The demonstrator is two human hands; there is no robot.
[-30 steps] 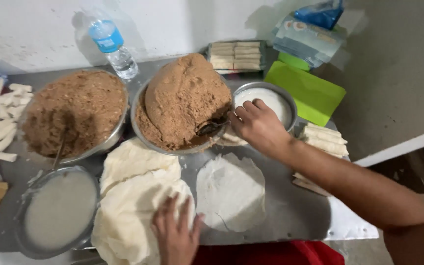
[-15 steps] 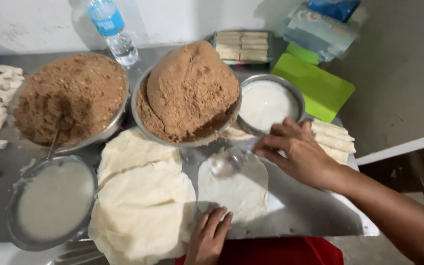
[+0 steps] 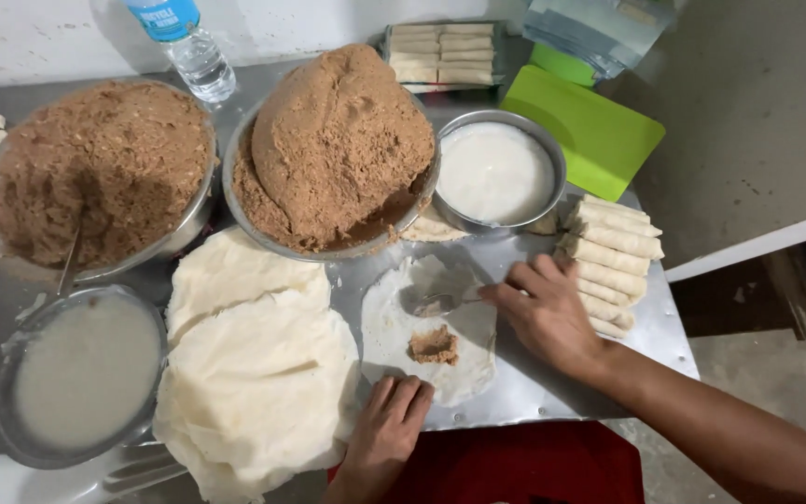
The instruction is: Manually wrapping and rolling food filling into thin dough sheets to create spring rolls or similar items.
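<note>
A spoonful of brown filling (image 3: 434,345) now sits on the round wrapper (image 3: 429,329) in front of me on the steel desk (image 3: 552,392), where a second ago the wrapper was bare, so this one looks ready for folding. My right hand (image 3: 545,313) has its fingers clamped on the spoon (image 3: 433,301), lying emptied on the wrapper's upper part, while my left hand (image 3: 392,415) lies flat, fingers together, pinning the wrapper's near edge. I count two bowls of brown filling (image 3: 328,159), two bowls of white paste (image 3: 496,173), one stack of wrappers (image 3: 254,364), about seven finished rolls (image 3: 613,261) on my right.
</note>
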